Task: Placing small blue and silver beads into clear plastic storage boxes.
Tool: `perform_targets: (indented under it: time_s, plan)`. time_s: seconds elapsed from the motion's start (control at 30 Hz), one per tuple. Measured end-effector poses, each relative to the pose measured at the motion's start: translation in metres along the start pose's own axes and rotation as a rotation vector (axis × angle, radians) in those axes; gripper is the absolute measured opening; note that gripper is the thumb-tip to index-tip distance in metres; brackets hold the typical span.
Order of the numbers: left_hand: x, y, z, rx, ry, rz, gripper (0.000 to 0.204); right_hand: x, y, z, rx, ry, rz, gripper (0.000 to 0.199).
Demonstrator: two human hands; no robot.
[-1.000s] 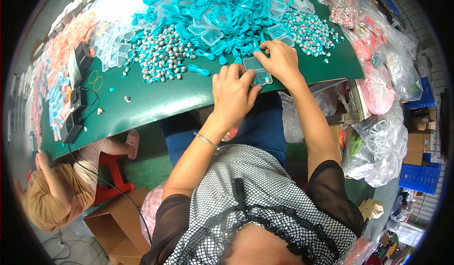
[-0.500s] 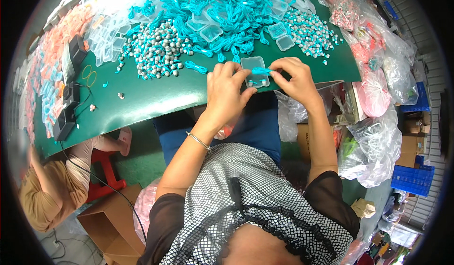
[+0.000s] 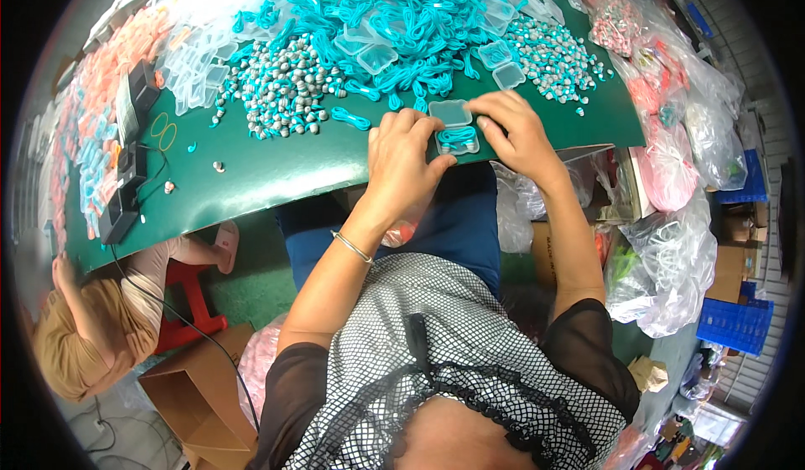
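Note:
A small clear plastic box (image 3: 476, 145) lies opened near the front edge of the table, its flat lid (image 3: 450, 113) folded back on the far side. Inside the box is a bundled teal cord (image 3: 457, 136). My left hand (image 3: 402, 155) grips the box's left side between thumb and fingers. At the lid's right edge is my right hand (image 3: 516, 135), its index finger stretched to the lid and the thumb apart, with nothing held. Another teal cord bundle (image 3: 350, 119) lies left of my left hand.
A big heap of teal cords (image 3: 377, 17) covers the far table. Piles of small teal-and-grey pieces (image 3: 281, 84) and similar pieces (image 3: 553, 59) flank it. Clear boxes (image 3: 189, 72) and black devices (image 3: 126, 168) are at left, plastic bags (image 3: 662, 260) at right. Another person (image 3: 92, 327) sits lower left.
The teal cord bundle, pinched in my right hand before, now lies in the box. My right hand has let go and moved to the lid; my left hand keeps its place.

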State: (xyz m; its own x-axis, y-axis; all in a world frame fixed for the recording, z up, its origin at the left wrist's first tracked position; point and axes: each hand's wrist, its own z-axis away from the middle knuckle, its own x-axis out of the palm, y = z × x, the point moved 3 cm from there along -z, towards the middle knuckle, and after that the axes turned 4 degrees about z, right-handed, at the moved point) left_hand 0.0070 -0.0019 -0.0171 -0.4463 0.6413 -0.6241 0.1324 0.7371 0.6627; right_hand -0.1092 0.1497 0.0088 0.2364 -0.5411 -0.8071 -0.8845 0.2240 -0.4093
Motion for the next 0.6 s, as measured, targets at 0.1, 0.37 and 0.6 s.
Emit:
perform_targets:
  time_s: [0.1,0.37,0.6]
  plan:
    - [-0.002,0.000,0.000,0.000,-0.003,-0.008,0.047,0.007,0.007,-0.007,0.085,0.085,0.194,0.020]
    - [-0.001,0.001,-0.001,-0.031,0.054,0.034,0.056,0.006,0.010,0.002,-0.015,0.139,-0.042,0.025]
    - [0.000,0.006,0.002,0.149,0.020,-0.119,0.039,0.008,-0.016,0.023,-0.073,0.093,-0.032,0.033]
